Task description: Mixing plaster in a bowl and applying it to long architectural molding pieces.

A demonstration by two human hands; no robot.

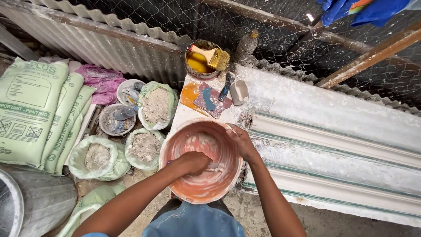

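Reaching into one orange bowl (201, 160) at 6 o'clock, left hand (195, 161) curled, contents unclear; right hand (240, 141) gripping rim; three open powder bags (155, 104) at 9 o'clock; one brush (215, 57) at 12 o'clock.

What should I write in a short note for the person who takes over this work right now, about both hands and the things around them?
Left hand: inside the orange bowl, closed over the white mix at the bottom; whether it holds a tool is hard to tell.
Right hand: its grip is on the bowl's far rim, steadying it.
Things: the bowl sits at the end of the white work table, beside the long white moulding. A brush lies across the can of yellow liquid. Open powder bags stand to the left.
Done: wet white mix coats the bowl.
Left: the mix is in the bowl, not poured.
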